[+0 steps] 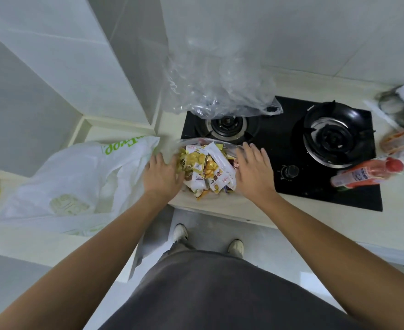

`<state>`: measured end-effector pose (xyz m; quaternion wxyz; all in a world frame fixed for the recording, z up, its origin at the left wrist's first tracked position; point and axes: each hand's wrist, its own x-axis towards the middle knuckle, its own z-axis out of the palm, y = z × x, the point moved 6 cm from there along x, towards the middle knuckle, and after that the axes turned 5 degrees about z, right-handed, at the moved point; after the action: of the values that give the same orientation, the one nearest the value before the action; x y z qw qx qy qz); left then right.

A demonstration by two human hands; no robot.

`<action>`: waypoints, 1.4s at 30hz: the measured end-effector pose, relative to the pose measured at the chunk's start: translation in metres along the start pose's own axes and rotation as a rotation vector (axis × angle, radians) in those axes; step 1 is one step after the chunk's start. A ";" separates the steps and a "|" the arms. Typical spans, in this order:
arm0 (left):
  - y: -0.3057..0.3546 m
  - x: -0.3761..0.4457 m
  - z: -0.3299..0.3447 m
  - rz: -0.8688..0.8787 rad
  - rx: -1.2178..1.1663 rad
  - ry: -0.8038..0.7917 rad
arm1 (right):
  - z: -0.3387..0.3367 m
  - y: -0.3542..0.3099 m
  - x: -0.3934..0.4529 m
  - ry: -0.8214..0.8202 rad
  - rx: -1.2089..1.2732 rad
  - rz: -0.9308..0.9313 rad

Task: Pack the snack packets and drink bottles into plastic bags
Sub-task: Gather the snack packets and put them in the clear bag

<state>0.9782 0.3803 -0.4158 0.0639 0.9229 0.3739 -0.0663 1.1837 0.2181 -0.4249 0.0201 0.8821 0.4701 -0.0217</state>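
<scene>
My hands flank the snack packets (206, 169) beside the stove (291, 158).
Left hand (161, 175) and right hand (253, 171), fingers spread, press the pile's sides.

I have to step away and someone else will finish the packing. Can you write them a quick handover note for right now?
Left hand: open, fingers flat against the left side of the snack packets.
Right hand: open, resting on the pile's right side.
The packets sit heaped in a clear bag at the counter edge, in front of the stove.
Done: snacks look gathered into that bag; not tied.
Left: the drink bottles lie unpacked on the right of the stove. A spare clear bag lies behind the burners; a white bag lies to the left.
</scene>
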 end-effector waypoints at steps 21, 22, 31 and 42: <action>0.000 -0.003 0.016 -0.014 -0.272 -0.060 | 0.012 0.058 -0.002 -0.134 0.424 0.348; 0.002 -0.003 0.014 -0.012 -0.305 -0.049 | 0.008 0.054 -0.001 -0.120 0.481 0.336; -0.009 -0.005 0.015 -0.255 -0.553 -0.036 | -0.017 0.019 0.008 -0.096 0.769 0.266; 0.004 -0.012 -0.021 -0.047 -0.541 0.213 | -0.059 -0.009 0.017 -0.049 0.962 0.163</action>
<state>0.9739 0.3727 -0.3931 0.2665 0.8651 0.4040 0.1317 1.1868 0.2405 -0.3673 -0.3770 0.8247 0.3354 -0.2555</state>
